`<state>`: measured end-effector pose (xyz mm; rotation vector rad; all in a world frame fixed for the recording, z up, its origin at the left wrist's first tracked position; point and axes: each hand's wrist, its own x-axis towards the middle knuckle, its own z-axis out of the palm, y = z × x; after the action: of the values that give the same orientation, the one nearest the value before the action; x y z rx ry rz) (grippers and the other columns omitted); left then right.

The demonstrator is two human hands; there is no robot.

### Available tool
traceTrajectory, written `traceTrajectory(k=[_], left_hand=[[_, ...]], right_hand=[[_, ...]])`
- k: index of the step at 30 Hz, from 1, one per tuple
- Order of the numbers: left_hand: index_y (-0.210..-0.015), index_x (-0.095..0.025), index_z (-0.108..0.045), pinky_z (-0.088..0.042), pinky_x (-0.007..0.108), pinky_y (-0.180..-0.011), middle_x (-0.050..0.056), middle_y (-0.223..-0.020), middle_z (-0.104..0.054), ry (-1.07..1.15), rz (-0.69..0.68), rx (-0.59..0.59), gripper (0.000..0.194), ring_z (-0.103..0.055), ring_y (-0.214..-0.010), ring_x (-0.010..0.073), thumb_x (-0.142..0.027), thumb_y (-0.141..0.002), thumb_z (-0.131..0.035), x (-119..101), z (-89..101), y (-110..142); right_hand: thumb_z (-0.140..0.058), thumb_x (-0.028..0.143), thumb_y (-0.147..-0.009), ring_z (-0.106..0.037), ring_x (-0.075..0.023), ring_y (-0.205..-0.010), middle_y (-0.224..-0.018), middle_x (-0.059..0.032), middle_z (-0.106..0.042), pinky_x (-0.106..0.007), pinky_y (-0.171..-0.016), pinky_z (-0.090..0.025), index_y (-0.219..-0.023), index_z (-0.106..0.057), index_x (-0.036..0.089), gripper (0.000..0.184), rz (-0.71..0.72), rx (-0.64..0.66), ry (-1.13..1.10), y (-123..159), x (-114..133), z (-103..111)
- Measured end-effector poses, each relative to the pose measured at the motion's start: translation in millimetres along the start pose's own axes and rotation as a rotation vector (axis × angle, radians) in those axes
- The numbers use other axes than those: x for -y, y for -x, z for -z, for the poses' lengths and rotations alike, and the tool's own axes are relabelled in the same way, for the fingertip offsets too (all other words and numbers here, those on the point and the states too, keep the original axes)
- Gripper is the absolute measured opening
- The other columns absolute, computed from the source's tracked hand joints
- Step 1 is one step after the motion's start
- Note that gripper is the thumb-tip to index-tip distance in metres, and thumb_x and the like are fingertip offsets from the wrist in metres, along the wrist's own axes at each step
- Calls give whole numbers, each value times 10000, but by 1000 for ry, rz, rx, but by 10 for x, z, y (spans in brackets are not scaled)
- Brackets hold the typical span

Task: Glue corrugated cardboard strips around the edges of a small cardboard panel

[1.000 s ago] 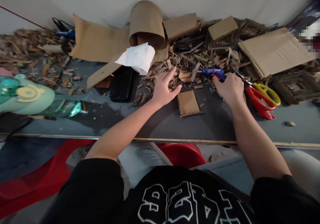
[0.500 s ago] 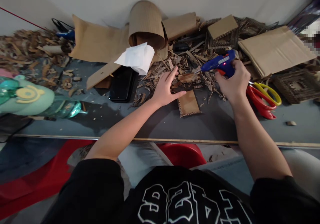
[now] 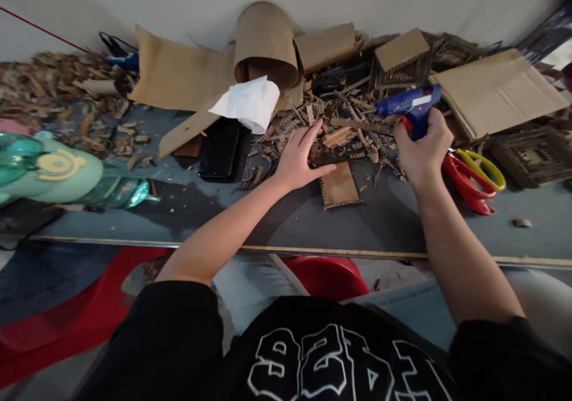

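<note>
In my right hand (image 3: pixel 424 148) is a blue hot glue gun (image 3: pixel 413 106), its nozzle pointing left over the cardboard scraps and a small red light lit on its side. My left hand (image 3: pixel 299 159) is open, fingers stretched out and thumb pointing right, beside the heap of corrugated cardboard strips (image 3: pixel 339 136). Just below that thumb a small cardboard panel (image 3: pixel 340 185) lies on the table, with corrugated strips along its edges. I cannot tell whether the thumb touches the panel.
Red-and-yellow scissors (image 3: pixel 473 177) lie right of my right hand. A black phone (image 3: pixel 220 151) and crumpled white tissue (image 3: pixel 250 104) are at left of centre. A cardboard roll (image 3: pixel 266 40), a flat cardboard sheet (image 3: pixel 500 91) and a green bottle (image 3: pixel 67 171) stand or lie around.
The glue gun in my right hand has moved right, its nozzle away from the middle of the scraps. My left hand has barely moved. The view has shifted slightly.
</note>
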<state>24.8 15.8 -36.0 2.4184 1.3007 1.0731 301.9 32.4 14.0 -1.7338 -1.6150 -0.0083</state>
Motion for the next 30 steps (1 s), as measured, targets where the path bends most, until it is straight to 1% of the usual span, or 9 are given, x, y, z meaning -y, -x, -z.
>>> traceTrajectory(k=[2, 6, 9, 12, 15, 20, 23, 26, 30], left_hand=[[-1568, -277, -242, -411, 522, -1102, 172, -1399, -556, -5, -3, 0, 977, -528, -1297, 360, -844, -808, -483, -1, 2, 0], [-1564, -274, -238, -412, 519, -1104, 172, -1404, -553, -9, -4, -7, 960, -520, -1308, 360, -832, -820, -480, 2, 6, 3], [-1558, -280, -247, -413, 519, -1105, 169, -1403, -553, -4, 1, -19, 949, -518, -1309, 360, -832, -821, -478, 6, 2, 5], [-1544, -280, -275, -409, 519, -1116, 166, -1390, -563, -12, 2, -55, 917, -523, -1300, 351, -817, -831, -484, 7, 0, 3], [-1532, -272, -300, -403, 511, -1128, 163, -1379, -574, -22, -8, -80, 878, -531, -1297, 337, -795, -851, -483, -1, 6, -2], [-1515, -271, -337, -416, 502, -1118, 153, -1363, -593, -27, -6, -87, 836, -548, -1280, 322, -783, -868, -471, -12, 20, -11], [-1508, -260, -344, -412, 503, -1122, 154, -1363, -592, -18, 6, -93, 821, -543, -1286, 321, -770, -878, -472, -9, 25, -10], [-1508, -261, -337, -408, 504, -1122, 157, -1371, -584, -8, -1, -82, 831, -540, -1288, 326, -769, -869, -491, -11, 27, -6], [-1528, -286, -306, -409, 525, -1115, 163, -1410, -557, 9, -5, -15, 918, -529, -1298, 351, -817, -812, -525, -21, 27, -2]], right_hand=[[-615, 362, -826, -577, -322, -974, -1085, -157, -655, -486, -869, -448, -1012, -570, 245, 224, -2, -5, 25, -3, 8, 16], [-602, 337, -819, -593, -322, -961, -1046, -163, -663, -478, -878, -446, -974, -562, 228, 193, -42, -11, 25, 0, 22, 31], [-594, 336, -822, -593, -336, -1027, -1119, -155, -654, -494, -912, -439, -1028, -556, 242, 230, -14, -51, 19, 3, 17, 20], [-565, 360, -842, -602, -323, -1006, -1086, -140, -663, -493, -897, -452, -1032, -557, 244, 223, -14, -57, -10, -6, -5, -3], [-587, 394, -845, -586, -312, -998, -1099, -150, -668, -482, -881, -451, -1048, -563, 248, 251, 40, -54, -29, -3, -23, -22], [-590, 462, -881, -573, -344, -1005, -1093, -158, -659, -501, -849, -447, -1051, -567, 268, 259, 85, -102, 2, 43, -19, -40], [-569, 459, -898, -581, -316, -924, -1035, -134, -676, -481, -809, -453, -997, -573, 285, 200, 86, -74, -40, 54, -10, -41], [-569, 442, -890, -578, -290, -868, -991, -114, -670, -470, -784, -456, -1003, -571, 271, 205, 67, -83, -88, 51, 11, -28], [-585, 382, -860, -565, -272, -837, -942, -104, -654, -452, -768, -452, -959, -552, 262, 159, 48, -110, -151, 49, 42, -8]])
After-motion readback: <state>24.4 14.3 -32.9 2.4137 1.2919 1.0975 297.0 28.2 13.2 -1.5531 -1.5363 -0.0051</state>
